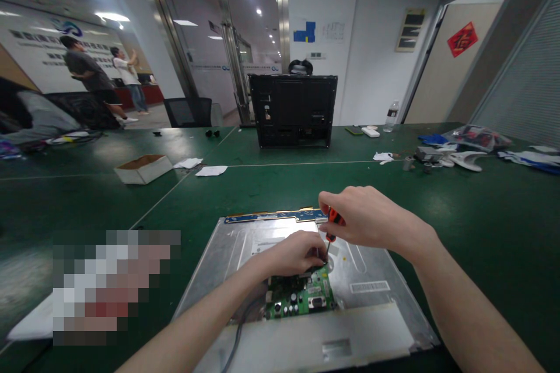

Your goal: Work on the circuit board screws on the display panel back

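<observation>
A flat metal display panel point(371, 271) lies on the green table before me, with a blue circuit strip point(266, 217) along its far edge. Toward its middle sits a green circuit board point(300, 297). My right hand point(365, 213) is wrapped round the red and black handle of a screwdriver point(335, 218), whose shaft points down at the board's far right corner. Beside the tip, my left hand point(300, 253) has its fingers curled together at the board's far edge. Whatever the left fingertips grip, if anything, is hidden. A dark cable point(238, 335) runs off the near left of the board.
A black monitor back housing point(293, 111) stands upright farther back. To the left are an open cardboard box point(144, 170) and papers point(212, 171). Metal parts point(429, 155), a plastic bag point(479, 137) and a water bottle point(391, 116) stand at the right. Two people are in the left background.
</observation>
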A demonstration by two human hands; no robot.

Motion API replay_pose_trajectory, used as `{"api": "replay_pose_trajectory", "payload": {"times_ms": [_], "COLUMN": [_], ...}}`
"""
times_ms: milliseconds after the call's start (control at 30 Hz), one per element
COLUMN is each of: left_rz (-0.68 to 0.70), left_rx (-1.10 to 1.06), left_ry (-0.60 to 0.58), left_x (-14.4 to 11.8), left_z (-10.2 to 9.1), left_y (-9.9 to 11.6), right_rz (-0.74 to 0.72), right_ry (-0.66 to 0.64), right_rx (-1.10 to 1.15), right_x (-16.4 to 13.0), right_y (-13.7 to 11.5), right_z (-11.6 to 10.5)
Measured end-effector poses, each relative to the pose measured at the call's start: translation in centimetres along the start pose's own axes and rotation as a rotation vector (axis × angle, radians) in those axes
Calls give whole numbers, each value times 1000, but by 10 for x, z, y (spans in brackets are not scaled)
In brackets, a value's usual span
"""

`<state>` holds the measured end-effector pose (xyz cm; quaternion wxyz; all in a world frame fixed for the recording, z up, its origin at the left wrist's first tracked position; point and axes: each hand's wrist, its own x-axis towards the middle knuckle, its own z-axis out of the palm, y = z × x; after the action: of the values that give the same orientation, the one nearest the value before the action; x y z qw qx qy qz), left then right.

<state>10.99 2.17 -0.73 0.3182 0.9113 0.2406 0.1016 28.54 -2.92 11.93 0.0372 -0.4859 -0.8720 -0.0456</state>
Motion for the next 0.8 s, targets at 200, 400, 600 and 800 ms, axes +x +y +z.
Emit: {"api": "replay_pose_trajectory", "payload": {"times_ms": [200,400,600,800], "left_rz": [0,-91,-390,-482], "left_rx": [2,26,265,293], "left_ry": [20,262,120,-90], "left_x": [-2,-9,-23,-27], "left_z": [-6,-42,-80,-77], "left_y": [4,-2,-14,-17], "right_rz": [14,53,67,63], "right_ry": [13,20,12,24], "right_rx": [8,19,30,50], "right_x": [-1,-5,-5,-6], "right_y": [3,7,9,10], "right_z": [-3,-8,-10,-8]}}
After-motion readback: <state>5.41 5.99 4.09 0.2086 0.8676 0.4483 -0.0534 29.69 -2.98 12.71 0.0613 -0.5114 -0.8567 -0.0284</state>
